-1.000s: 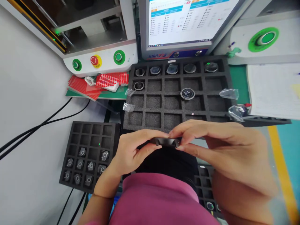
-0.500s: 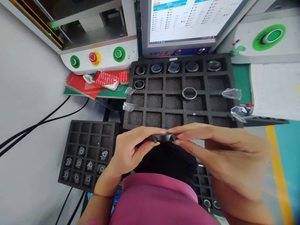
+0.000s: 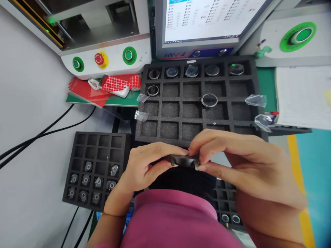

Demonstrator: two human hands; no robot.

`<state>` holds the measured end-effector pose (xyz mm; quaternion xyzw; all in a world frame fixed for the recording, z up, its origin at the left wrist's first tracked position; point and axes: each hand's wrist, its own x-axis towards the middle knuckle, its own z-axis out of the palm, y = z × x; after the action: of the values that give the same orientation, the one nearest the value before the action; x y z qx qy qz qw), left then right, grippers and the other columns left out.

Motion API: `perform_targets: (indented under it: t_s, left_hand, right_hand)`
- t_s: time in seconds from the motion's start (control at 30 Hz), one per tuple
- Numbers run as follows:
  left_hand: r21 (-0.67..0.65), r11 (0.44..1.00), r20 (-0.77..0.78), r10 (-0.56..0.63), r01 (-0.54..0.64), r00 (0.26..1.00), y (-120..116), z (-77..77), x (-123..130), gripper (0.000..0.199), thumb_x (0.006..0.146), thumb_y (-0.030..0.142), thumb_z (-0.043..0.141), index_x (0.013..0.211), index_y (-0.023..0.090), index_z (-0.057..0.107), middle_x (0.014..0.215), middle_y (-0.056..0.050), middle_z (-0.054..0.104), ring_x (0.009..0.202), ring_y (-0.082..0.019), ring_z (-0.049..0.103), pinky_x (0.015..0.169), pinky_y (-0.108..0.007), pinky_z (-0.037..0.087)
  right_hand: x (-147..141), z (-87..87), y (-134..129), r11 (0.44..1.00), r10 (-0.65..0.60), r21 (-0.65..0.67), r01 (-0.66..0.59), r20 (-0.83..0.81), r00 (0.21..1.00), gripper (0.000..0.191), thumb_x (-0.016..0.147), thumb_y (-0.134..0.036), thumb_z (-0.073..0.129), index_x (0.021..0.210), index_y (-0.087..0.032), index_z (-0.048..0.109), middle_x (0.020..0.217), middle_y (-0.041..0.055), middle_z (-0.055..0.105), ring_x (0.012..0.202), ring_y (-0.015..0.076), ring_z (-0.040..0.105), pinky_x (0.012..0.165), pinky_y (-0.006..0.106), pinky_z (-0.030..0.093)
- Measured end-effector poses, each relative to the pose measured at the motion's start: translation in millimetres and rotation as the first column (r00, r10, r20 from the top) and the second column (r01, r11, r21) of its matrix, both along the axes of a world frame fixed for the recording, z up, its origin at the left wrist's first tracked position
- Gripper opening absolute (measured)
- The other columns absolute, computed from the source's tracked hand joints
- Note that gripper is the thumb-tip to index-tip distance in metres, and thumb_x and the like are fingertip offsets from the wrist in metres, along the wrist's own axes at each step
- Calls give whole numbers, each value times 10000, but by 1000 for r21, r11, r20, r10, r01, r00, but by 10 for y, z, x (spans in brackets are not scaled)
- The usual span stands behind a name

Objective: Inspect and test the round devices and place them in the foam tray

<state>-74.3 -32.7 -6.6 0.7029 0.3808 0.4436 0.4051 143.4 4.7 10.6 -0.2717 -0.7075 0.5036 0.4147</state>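
A dark watch case (image 3: 184, 161) with lugs at its sides is held edge-on in front of my body. My left hand (image 3: 144, 165) pinches its left end between thumb and fingers. At the other end, my right hand (image 3: 232, 162) grips it, thumb below and bent fingers on top. Just beyond my hands lies a black foam tray (image 3: 169, 111) with round watch faces in its back row. One round watch face (image 3: 209, 100) rests across a divider of that tray, tilted.
To the left, a smaller foam tray (image 3: 89, 151) holds several small wrapped parts. Behind stand a monitor (image 3: 201, 20) and a machine with green buttons (image 3: 128, 55) and a red stop button (image 3: 99, 59). Red sheets (image 3: 88, 91) lie beside it. Papers (image 3: 302, 93) are at right.
The watch case has dropped slightly and tilted, its right end lower. My right hand's fingers have bent more and shifted over its top. My view has moved a little.
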Motion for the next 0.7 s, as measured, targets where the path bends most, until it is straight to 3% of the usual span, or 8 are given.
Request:
perform_targets:
  t_s: [0.2,0.3,0.37,0.57,0.7]
  left_hand:
    - [68,996,105,45,-53,993,-25,-37,22,254,1018,249,570,1228,242,712,1076,-36,798,972,-160,766,839,-234,612]
    - [77,994,91,70,-78,993,-19,-36,18,263,1015,243,572,1240,264,707,1066,-35,801,971,-169,769,837,-245,619]
    - [92,992,82,80,-88,993,-8,-37,10,264,1012,249,576,1240,266,708,1045,-40,805,946,-175,775,817,-249,625]
    - [111,988,55,106,-111,993,28,-45,-5,252,996,234,597,1209,260,728,1023,-52,810,902,-182,783,775,-249,630]
    - [84,993,55,75,-79,996,23,-59,-38,251,1002,246,587,1206,261,733,1031,-51,808,912,-184,780,776,-247,627]
  right_hand:
    - [-109,-98,-97,991,-89,82,102,-144,986,103,905,-99,724,912,-195,689,931,25,721,829,141,687,730,247,581]
    - [-182,-141,-158,974,-214,28,226,-227,950,311,857,-69,767,1100,-258,726,955,17,746,812,176,709,714,304,613]
    - [-214,-153,-181,961,-251,62,268,-207,946,411,840,-55,772,1171,-294,730,969,18,760,801,201,725,687,338,625]
    - [-228,-156,-187,936,-271,187,298,-156,950,347,825,-6,742,1049,-271,759,979,17,771,827,207,731,709,358,630]
    - [-167,-140,-115,954,-185,208,215,-151,971,205,860,-28,724,963,-204,728,961,27,763,815,169,716,748,313,616]
